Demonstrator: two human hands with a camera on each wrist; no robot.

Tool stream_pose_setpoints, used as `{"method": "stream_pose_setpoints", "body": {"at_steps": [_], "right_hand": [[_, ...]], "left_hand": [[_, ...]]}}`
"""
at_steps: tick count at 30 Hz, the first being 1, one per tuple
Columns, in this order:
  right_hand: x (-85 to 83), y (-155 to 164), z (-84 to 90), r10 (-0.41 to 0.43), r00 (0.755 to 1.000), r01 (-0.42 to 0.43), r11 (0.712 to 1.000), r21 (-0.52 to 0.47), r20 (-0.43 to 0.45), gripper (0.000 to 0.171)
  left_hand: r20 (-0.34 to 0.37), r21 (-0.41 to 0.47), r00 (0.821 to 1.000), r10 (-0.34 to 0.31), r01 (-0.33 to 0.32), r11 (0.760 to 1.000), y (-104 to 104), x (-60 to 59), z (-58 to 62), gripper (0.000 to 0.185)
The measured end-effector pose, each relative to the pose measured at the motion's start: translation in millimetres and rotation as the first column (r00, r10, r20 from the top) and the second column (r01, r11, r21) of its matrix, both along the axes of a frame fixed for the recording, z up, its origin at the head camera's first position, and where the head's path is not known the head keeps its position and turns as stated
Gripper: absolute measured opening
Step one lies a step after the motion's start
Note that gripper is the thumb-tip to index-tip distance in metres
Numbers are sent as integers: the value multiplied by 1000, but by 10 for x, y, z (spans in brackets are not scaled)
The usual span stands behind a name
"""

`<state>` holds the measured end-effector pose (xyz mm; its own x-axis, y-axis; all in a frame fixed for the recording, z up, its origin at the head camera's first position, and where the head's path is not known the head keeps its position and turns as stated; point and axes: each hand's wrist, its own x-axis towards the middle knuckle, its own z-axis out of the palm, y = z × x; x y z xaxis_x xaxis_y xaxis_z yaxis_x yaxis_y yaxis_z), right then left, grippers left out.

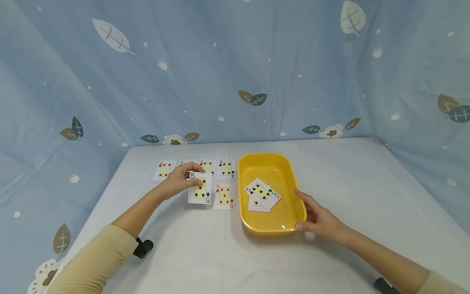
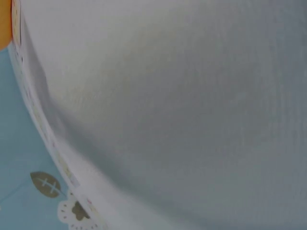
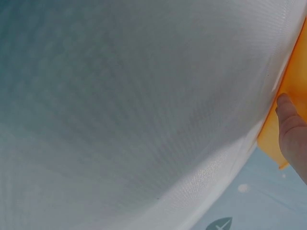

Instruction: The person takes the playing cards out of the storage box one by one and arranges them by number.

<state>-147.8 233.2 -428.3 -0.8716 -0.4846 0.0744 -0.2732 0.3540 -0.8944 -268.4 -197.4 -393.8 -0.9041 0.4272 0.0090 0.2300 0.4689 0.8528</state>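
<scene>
My left hand (image 1: pixel 182 179) pinches a five of spades playing card (image 1: pixel 200 194) by its upper part, thumb on its face. It is over the left part of the table, beside a face-up five of diamonds (image 1: pixel 224 197). Behind lies a row of fours, with a black-suited one (image 1: pixel 226 168) at its right end and a four of hearts (image 1: pixel 165 169) at its left; my hand partly covers the middle ones. My right hand (image 1: pixel 318 216) holds the right side of a yellow plastic tray (image 1: pixel 253 226), thumb at the near corner. Inside, a five of clubs (image 1: pixel 261 190) overlaps other cards.
A white cloth (image 1: pixel 176 261) covers the table. Blue leaf-patterned fabric (image 1: pixel 220 61) hangs behind and at the sides. Black device parts (image 1: pixel 143 248) show under the left forearm and near the right one. In the left wrist view, mostly the white cloth (image 2: pixel 168 105) shows.
</scene>
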Motion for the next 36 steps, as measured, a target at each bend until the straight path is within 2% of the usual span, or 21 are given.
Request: {"method": "stream_pose_setpoints", "body": {"at_steps": [6, 9, 14, 23, 29, 33, 36], "right_hand": [[-20, 9, 38, -7, 1000, 7, 1000, 11, -3, 86], [-21, 13, 48, -7, 1000, 7, 1000, 21, 13, 86], [-14, 11, 43, -8, 1000, 7, 999, 31, 29, 87], [20, 7, 26, 1, 999, -1, 1000, 21, 36, 87], [11, -2, 23, 8, 999, -8, 1000, 16, 31, 86], [5, -5, 23, 12, 1000, -13, 1000, 12, 25, 86], [31, 12, 18, -5, 1000, 5, 1000, 29, 7, 86]], "left_hand": [[-10, 0, 999, -52, 52, 999, 41, -22, -68, 34], [-13, -16, 999, -52, 52, 999, 36, -37, -119, 34], [28, -18, 999, -24, 25, 1000, -10, -33, -197, 34], [-38, -166, 999, 28, -34, 985, -43, -6, -246, 37], [-52, -213, 998, 47, -57, 975, -46, -5, -250, 37], [-60, -231, 997, 46, -58, 971, -46, -10, -257, 36], [-59, -264, 998, 13, -28, 964, -21, -23, -266, 35]]}}
